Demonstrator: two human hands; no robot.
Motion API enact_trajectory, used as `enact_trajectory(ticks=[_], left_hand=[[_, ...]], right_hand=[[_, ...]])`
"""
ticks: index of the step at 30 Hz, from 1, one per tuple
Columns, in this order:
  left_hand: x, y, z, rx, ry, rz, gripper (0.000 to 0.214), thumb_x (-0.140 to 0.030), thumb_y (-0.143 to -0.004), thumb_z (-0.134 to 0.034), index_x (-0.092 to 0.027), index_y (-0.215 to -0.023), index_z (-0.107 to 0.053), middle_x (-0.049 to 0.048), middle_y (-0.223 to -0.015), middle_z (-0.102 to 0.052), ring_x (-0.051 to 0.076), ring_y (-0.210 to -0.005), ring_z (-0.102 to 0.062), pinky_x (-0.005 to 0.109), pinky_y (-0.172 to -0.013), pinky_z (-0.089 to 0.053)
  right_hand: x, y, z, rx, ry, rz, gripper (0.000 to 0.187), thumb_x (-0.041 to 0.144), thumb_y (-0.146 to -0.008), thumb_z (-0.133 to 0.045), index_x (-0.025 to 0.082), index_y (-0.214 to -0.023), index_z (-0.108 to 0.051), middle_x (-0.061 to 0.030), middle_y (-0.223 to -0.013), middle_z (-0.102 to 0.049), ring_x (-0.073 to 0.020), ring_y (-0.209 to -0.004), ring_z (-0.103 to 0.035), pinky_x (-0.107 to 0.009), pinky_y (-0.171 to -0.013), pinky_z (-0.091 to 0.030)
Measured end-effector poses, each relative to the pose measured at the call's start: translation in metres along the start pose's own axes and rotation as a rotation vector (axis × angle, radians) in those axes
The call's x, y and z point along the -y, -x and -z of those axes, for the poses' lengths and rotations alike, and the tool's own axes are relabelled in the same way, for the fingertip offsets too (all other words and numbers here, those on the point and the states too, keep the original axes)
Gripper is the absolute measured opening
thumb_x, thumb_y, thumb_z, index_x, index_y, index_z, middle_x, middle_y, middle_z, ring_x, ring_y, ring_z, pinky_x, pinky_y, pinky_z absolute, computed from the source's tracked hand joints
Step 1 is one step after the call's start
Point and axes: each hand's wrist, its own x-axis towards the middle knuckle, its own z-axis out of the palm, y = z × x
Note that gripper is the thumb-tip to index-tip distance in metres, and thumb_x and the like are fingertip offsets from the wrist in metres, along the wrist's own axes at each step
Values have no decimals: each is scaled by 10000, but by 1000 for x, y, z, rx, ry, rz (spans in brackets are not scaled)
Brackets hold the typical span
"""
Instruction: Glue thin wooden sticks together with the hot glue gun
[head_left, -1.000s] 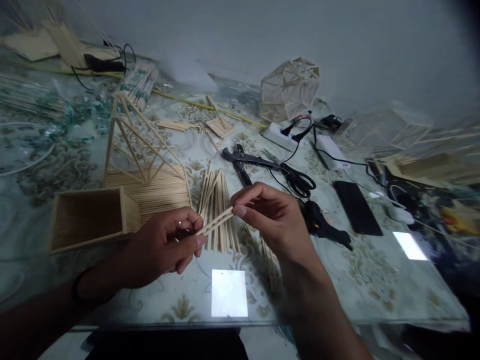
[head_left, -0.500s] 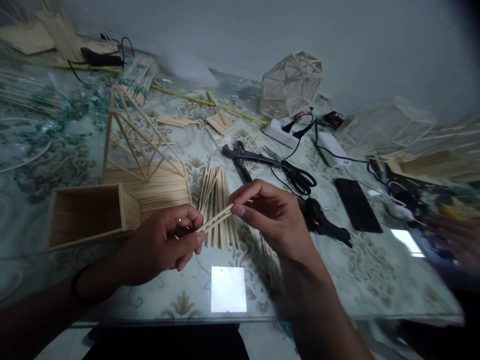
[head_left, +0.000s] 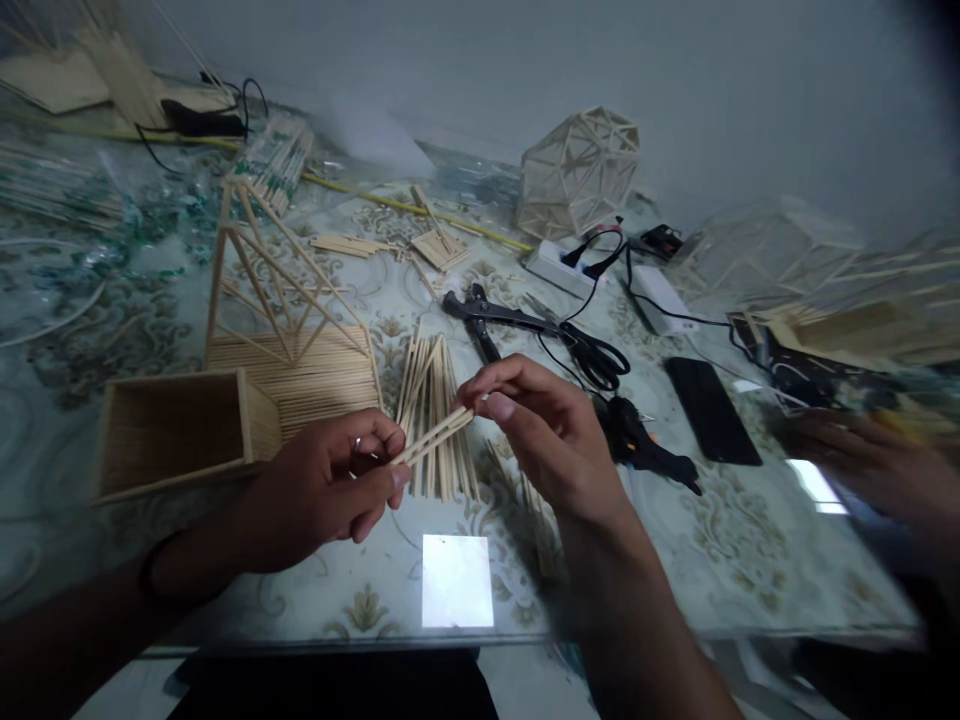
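My left hand pinches a couple of thin wooden sticks near their lower-left end, between thumb and fingers. At their other end, my right hand closes its index finger and thumb around the tips. The sticks lie nearly side by side, slanting up to the right. Beneath them is a loose pile of similar sticks on the table. Beside my left hand are a stick-built box, open at one end, and a slatted base with a triangular stick frame.
Right of the pile lie black-handled cutters, scissors, a black glue gun and a phone. A power strip and a stick polyhedron stand behind. Another person's blurred hand is at the right edge.
My right thumb has shifted slightly up and back along the stick tips. My left hand keeps its hold. The other person's hand has come further into view from the right.
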Motion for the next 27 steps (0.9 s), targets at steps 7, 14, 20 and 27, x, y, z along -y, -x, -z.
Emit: enact_trajectory(ticks=[7,14,20,27], left_hand=[[0,1,-1,-15,20,1,153,-273,-969,-663,-212,-869,-564,-73,-678,-644,31,-419,-477,128,-379,-284],[-2,1,-1,-13,16,7,172,-292,-962,-667,-204,-851,-569,-55,-689,-641,40,-429,-475,135,-381,-287],[-1,0,-1,-10,-14,-1,172,-296,-933,-693,-205,-851,-572,-58,-669,-625,47,-425,-460,140,-383,-298],[-2,2,-1,-25,-47,37,165,-302,-957,-681,-209,-869,-576,-58,-684,-628,44,-446,-466,136,-400,-298]], right_hand=[[0,0,-1,-1,51,3,159,412,-954,-785,253,-959,-788,-28,-918,-750,-184,-855,-669,-315,-797,-524],[3,0,-7,14,42,-34,163,404,-908,-815,248,-901,-771,-23,-848,-703,-179,-789,-623,-307,-700,-499],[5,-1,-12,55,20,-91,203,399,-866,-846,230,-864,-733,-28,-859,-704,-184,-809,-642,-325,-753,-523],[2,-1,-18,71,-22,-80,209,334,-842,-858,222,-871,-683,-13,-849,-691,-162,-792,-623,-307,-765,-514]])
